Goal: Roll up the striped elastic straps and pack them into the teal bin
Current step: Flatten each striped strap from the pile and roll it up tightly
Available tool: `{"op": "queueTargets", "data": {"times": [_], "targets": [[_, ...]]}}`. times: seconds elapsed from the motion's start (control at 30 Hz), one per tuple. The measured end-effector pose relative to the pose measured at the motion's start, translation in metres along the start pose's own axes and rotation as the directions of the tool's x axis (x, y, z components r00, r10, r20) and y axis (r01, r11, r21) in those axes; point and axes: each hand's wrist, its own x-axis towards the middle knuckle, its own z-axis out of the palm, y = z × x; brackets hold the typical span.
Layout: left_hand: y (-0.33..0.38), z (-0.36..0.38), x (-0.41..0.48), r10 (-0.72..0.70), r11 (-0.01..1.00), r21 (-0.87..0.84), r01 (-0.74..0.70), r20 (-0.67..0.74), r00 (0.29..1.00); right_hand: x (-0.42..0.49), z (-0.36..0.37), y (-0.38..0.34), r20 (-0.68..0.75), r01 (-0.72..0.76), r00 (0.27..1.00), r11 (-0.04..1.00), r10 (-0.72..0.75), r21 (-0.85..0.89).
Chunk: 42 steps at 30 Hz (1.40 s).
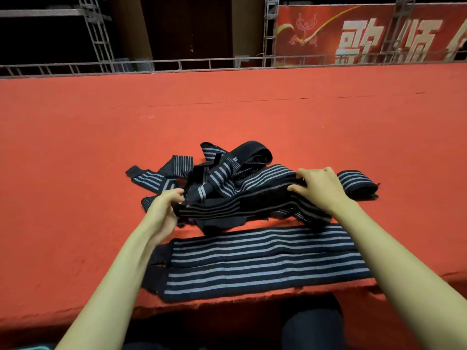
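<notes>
We grip one strap (240,207) with left hand (165,205) and right hand (318,185), fingers clenched on its ends; lifting may drag the tangled pile (227,168) mid-frame along.

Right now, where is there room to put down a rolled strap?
Bare red surface runs from the strap pile back to the metal railing, also left of the left hand and right of the rolled strap by the right hand. Crowded: the middle, where both hands grip the pile, and the near edge under the flat straps.
</notes>
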Motion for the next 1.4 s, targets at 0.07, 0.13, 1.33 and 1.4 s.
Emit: {"op": "queueTargets", "data": {"times": [0.07,0.13,1.33,1.4], "targets": [[-0.004,-0.001,-0.002,-0.023,0.999,-0.039,0.023,0.007,1.000,-0.008,0.012,0.004,0.111,-0.021,0.994,0.999,0.024,-0.027],[-0.012,-0.005,-0.002,-0.049,0.993,0.104,0.053,-0.038,0.998,-0.017,0.020,0.009,0.221,-0.047,0.974,0.999,0.052,-0.028],[-0.061,-0.049,-0.024,0.288,0.714,0.700,0.031,-0.334,0.897,-0.068,0.037,-0.013,0.167,-0.096,0.981,0.995,0.098,-0.017],[-0.064,-0.050,-0.022,0.292,0.698,0.715,0.039,-0.335,0.896,-0.075,0.048,-0.033,0.248,-0.082,0.968,0.983,0.040,0.163]]}}
